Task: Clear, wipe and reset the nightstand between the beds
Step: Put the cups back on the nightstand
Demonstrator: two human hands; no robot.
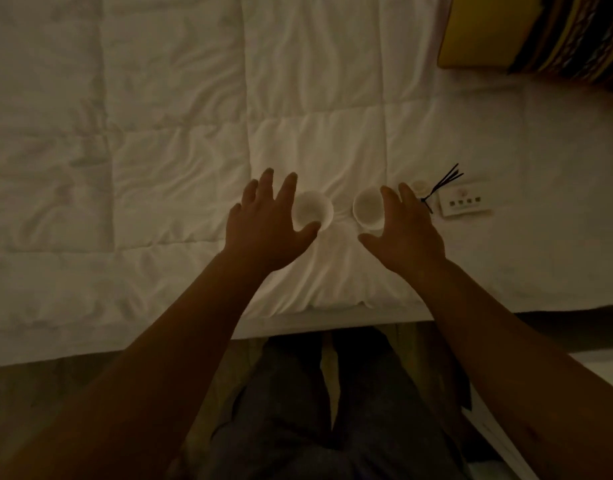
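A white quilted duvet covers the bed, and a yellow patterned cushion lies at its far right corner. Near the duvet's near edge, right of middle, two small white cups stand upright side by side, apart from each other. The left hand is spread open over the left cup with its thumb at the cup's near rim, grasping nothing yet; the right hand is likewise open beside the right cup, its fingers clear of the wall or just brushing it, which the dim light leaves unsettled. The cups look ceramic: light, stiff, smooth and breakable, and likely to tip on soft bedding, so each is best pinched around its rim. Just right of them lie a small white card bearing a logo and print too blurred to read, a bundle of thin dark sticks, and a tiny white lid-like piece.
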